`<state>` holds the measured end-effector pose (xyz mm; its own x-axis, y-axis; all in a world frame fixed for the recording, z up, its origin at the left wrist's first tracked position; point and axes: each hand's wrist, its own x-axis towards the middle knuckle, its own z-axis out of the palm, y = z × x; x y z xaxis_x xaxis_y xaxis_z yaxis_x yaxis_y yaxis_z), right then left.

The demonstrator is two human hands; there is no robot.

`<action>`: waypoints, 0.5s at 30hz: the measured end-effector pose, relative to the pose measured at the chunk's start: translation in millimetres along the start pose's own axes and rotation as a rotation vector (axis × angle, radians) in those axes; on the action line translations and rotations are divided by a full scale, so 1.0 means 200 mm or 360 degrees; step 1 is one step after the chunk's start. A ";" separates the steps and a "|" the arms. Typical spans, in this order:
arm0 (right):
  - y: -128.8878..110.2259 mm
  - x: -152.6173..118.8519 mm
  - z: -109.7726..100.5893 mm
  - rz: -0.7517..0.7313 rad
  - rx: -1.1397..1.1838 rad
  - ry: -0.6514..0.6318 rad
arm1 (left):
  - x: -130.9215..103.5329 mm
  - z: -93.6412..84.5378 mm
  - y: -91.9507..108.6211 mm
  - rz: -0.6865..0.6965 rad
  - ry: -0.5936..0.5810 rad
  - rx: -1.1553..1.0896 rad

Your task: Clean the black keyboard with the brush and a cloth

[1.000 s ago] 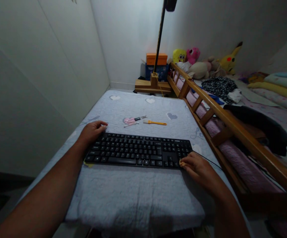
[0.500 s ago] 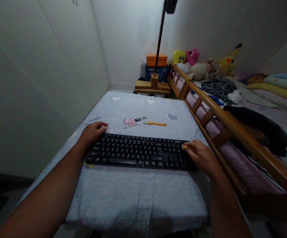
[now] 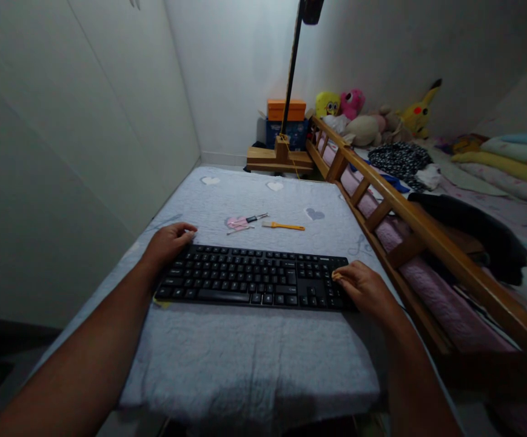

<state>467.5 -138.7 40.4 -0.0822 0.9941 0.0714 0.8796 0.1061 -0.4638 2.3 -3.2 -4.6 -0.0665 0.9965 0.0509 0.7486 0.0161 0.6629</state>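
A black keyboard (image 3: 240, 276) lies across the cloth-covered table in front of me. My left hand (image 3: 168, 244) holds its far left corner, fingers curled beside the back edge. At the other end, my right hand (image 3: 362, 284) pinches a small tan-orange piece of cloth (image 3: 337, 275) against the number keys. Most of that cloth is hidden by the fingers. Behind the keyboard lie a yellow-handled brush (image 3: 285, 226), a dark-handled tool with a metal tip (image 3: 257, 218) and a thin white stick like a cotton swab (image 3: 240, 230).
A wooden bed rail (image 3: 395, 194) runs along the table's right side, with plush toys (image 3: 363, 128) and bedding beyond it. A white cabinet (image 3: 85, 133) stands at the left. Past the far edge are a wooden stand (image 3: 279, 159) with a pole and an orange box (image 3: 285, 110).
My right hand has slid the cloth slightly toward me along the number keys. The left hand stays at the keyboard's corner.
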 end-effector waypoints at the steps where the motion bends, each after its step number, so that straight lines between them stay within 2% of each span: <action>1: 0.00 -0.01 0.00 -0.0002 0.0007 -0.0016 | 0.00 0.00 0.00 -0.0001 0.0001 0.0009; 15: -0.03 -0.20 -0.02 0.0007 0.0023 -0.0163 | -0.01 0.00 0.01 -0.0013 -0.0014 -0.0036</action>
<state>467.7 -178.5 44.2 -0.1267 0.9917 -0.0211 0.8733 0.1014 -0.4765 4.8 -4.8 -2.9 -0.0668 0.9970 0.0391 0.7331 0.0225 0.6798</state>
